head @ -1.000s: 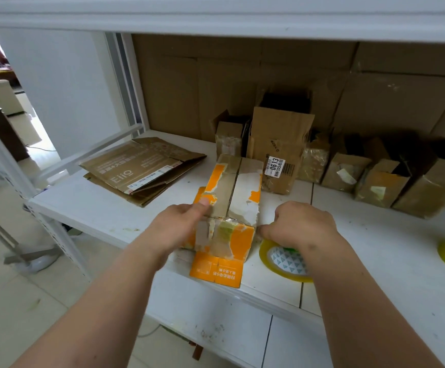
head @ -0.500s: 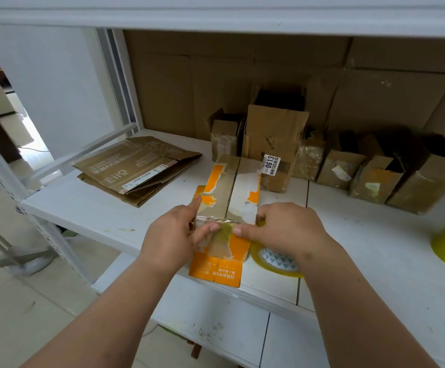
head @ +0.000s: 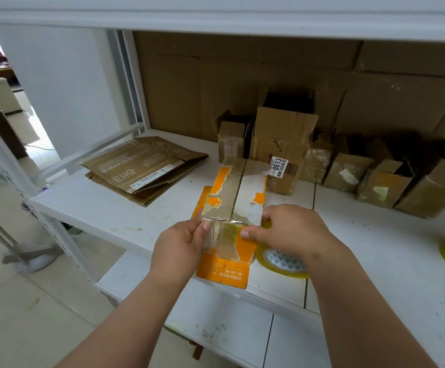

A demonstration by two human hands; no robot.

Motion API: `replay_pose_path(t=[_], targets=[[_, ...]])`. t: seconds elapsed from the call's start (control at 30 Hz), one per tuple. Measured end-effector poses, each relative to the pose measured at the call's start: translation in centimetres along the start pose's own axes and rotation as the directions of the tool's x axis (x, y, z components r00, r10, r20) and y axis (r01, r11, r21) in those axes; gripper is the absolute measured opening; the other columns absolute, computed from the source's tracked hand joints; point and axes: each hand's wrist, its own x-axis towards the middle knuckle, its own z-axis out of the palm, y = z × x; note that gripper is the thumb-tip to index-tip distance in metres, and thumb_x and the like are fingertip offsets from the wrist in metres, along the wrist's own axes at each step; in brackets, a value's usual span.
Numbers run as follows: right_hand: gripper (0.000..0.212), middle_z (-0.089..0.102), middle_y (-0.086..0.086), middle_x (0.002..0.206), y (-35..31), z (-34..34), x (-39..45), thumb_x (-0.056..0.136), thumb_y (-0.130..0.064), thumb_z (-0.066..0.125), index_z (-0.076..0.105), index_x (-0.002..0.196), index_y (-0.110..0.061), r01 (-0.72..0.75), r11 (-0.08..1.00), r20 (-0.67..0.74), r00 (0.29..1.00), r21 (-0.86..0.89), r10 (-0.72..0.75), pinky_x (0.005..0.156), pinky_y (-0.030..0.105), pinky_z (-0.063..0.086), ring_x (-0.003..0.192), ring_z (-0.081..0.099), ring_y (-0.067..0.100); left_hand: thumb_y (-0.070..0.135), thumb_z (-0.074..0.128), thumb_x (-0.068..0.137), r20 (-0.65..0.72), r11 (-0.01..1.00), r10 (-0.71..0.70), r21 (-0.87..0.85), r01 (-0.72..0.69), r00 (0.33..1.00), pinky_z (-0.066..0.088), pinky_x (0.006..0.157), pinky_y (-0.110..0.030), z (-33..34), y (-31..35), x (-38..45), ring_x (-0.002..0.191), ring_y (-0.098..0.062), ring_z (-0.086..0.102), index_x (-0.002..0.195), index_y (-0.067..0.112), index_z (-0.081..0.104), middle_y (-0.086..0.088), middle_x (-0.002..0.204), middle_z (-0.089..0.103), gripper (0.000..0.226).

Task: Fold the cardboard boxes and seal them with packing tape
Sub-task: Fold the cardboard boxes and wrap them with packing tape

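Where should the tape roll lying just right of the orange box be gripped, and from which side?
Grip the tape roll by its rim on the near-right side, from above. It lies flat on the shelf, and the right hand and the orange box crowd its far-left edge.

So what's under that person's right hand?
A yellow tape roll lies flat on the white shelf, partly under the right hand. Its far edge is hidden by the hand, which presses the tape on the orange box.
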Motion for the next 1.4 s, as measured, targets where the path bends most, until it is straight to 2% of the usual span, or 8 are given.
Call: replay_pose_path(t=[0.17,0.37,0.53,0.73,0.83,1.03,1.17,1.4], targets=[[0.061,0.05,-0.014,0.072,-1.1,0.6,-0.7,0.073,-0.091,0.03,0.051,0.082,-0.034,-0.062,0.995,-0.086,0.995,-0.075,0.055,0.074,0.036,0.045,0.076,0.051,0.012,0.039,0.032,0.105,-0.09,0.994,-0.012,0.106,0.022,0.996,0.049,0.08,-0.037,1.3,1.1,-1.1,0.1,-0.028,0.065,0.147,0.026,0.045,-0.007,0.11,0.072,0.045],[0.059,0.057,-0.009,0.081,-2.0,0.1,-1.4,0.08,-0.083,0.035,0.06,0.085,-0.03,-0.067,0.995,-0.063,0.996,-0.072,0.062,0.073,0.037,0.036,0.079,0.052,0.016,0.065,0.041,0.094,0.122,0.988,-0.142,-0.041,0.148,0.982,0.042,0.096,-0.035,1.1,1.6,-1.0,0.13,-0.026,0.052,0.159,0.03,0.008,-0.003,0.143,0.055,0.081],[0.043,0.061,-0.003,0.098,-3.2,-0.8,-2.7,0.069,-0.05,0.042,0.062,0.101,-0.029,0.01,0.983,0.084,0.996,0.184,-0.026,0.081,0.037,0.049,0.091,0.056,0.021,0.08,0.057,0.069,0.169,0.923,-0.243,-0.263,0.281,0.955,0.038,0.107,-0.04,-0.7,1.5,0.5,0.138,-0.024,0.043,0.157,0.034,0.006,-0.003,0.155,0.041,0.111],[0.056,0.067,-0.005,0.111,-3.3,-1.1,-3.6,0.06,-0.036,0.05,0.067,0.113,-0.033,0.038,0.886,0.119,0.987,0.463,-0.104,0.087,0.038,0.055,0.1,0.061,0.016,0.079,0.069,0.046,0.08,0.952,-0.145,-0.259,0.161,0.986,0.025,0.119,-0.041,-1.1,1.9,1.0,0.15,-0.017,0.015,0.156,0.031,0.004,0.002,0.165,0.01,0.136],[0.046,0.067,-0.009,0.114,-2.7,-0.9,-3.6,0.071,-0.026,0.061,0.068,0.117,-0.033,0.03,0.854,0.106,0.989,0.52,-0.1,0.089,0.034,0.054,0.103,0.061,0.012,0.08,0.07,0.05,0.01,0.995,-0.067,-0.075,0.067,0.998,0.017,0.119,-0.04,-1.0,2.0,1.3,0.15,-0.021,0.008,0.157,0.021,0.009,0.001,0.162,0.011,0.136],[0.048,0.062,-0.022,0.1,-1.8,0.2,-3.7,0.079,-0.031,0.078,0.064,0.125,-0.033,0.001,0.774,0.061,0.997,0.634,-0.052,0.078,0.015,0.046,0.097,0.058,-0.006,0.071,0.078,0.059,0.128,0.998,-0.059,0.003,0.059,0.99,0.034,0.113,-0.043,-1.7,1.1,2.0,0.145,-0.022,0.024,0.156,0.034,-0.005,0.003,0.158,0.018,0.134],[0.053,0.062,-0.012,0.12,-1.6,0.6,-3.7,0.078,-0.036,0.08,0.062,0.127,-0.034,-0.043,0.728,0.079,0.997,0.684,-0.016,0.088,0.022,0.047,0.116,0.053,0.001,0.072,0.077,0.059,0.202,0.995,0.012,0.096,-0.032,0.979,0.037,0.108,-0.036,-2.5,0.3,2.4,0.143,-0.02,0.029,0.157,0.033,0.003,0.009,0.156,0.014,0.129],[0.042,0.061,-0.022,0.103,-2.1,0.8,-3.5,0.078,-0.036,0.08,0.067,0.118,-0.036,-0.029,0.717,0.072,0.997,0.697,-0.03,0.078,0.017,0.045,0.113,0.056,0.001,0.068,0.076,0.064,0.231,0.999,0.027,0.035,-0.036,0.973,0.037,0.106,-0.034,-3.3,-1.1,3.3,0.139,-0.017,0.036,0.157,0.037,0.012,0.005,0.156,0.024,0.117]])
